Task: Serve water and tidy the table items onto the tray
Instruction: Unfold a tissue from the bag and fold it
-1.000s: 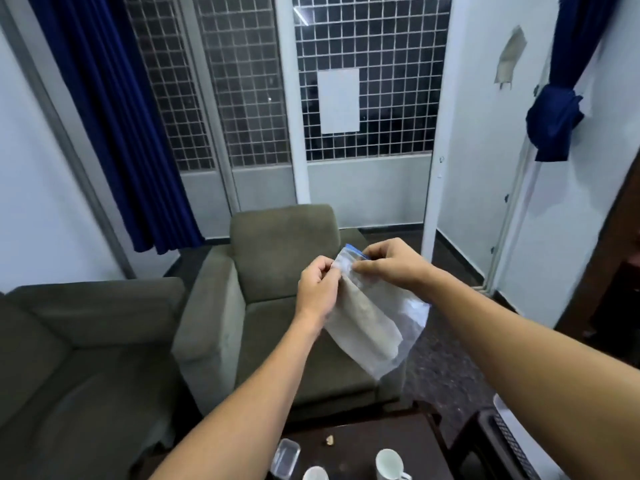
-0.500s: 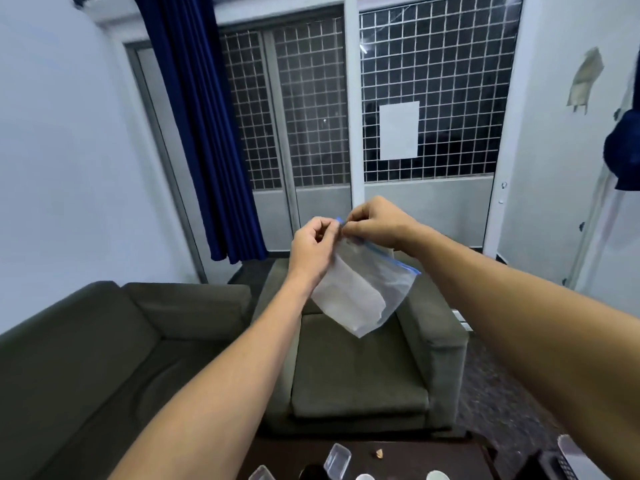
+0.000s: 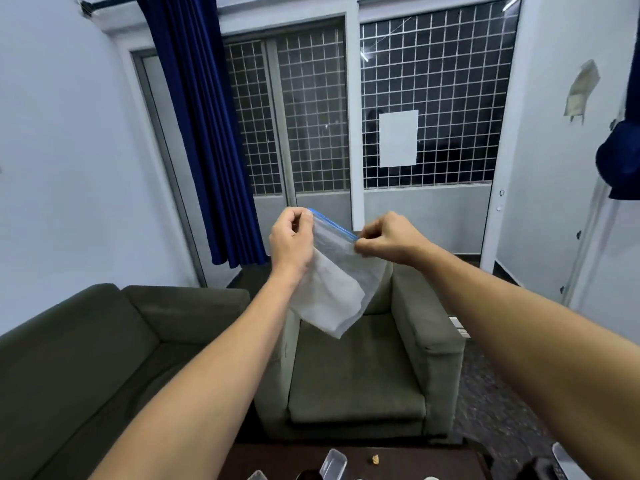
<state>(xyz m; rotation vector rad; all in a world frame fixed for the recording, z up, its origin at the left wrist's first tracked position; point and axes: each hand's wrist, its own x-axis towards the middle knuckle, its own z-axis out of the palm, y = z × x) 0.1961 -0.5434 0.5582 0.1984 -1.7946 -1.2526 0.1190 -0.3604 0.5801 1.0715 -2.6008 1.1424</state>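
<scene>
I hold a clear zip bag (image 3: 341, 282) with a blue seal strip up at chest height, above the armchair. A white folded paper or cloth lies inside it. My left hand (image 3: 292, 239) pinches the left end of the blue strip. My right hand (image 3: 388, 239) pinches the strip's right end, and the strip runs stretched between them. The bag hangs down slack below both hands. No tray is in view.
A dark table (image 3: 408, 465) shows only at the bottom edge, with clear plastic containers (image 3: 333, 464) and a small brownish crumb (image 3: 375, 459) on it. Behind it stand a green armchair (image 3: 360, 382) and a sofa (image 3: 86, 358). A blue curtain (image 3: 204, 133) hangs left of the grilled window.
My hands have drawn apart along the blue strip; the right hand slid to the strip's right end. The camera tilted up, so less of the table shows.
</scene>
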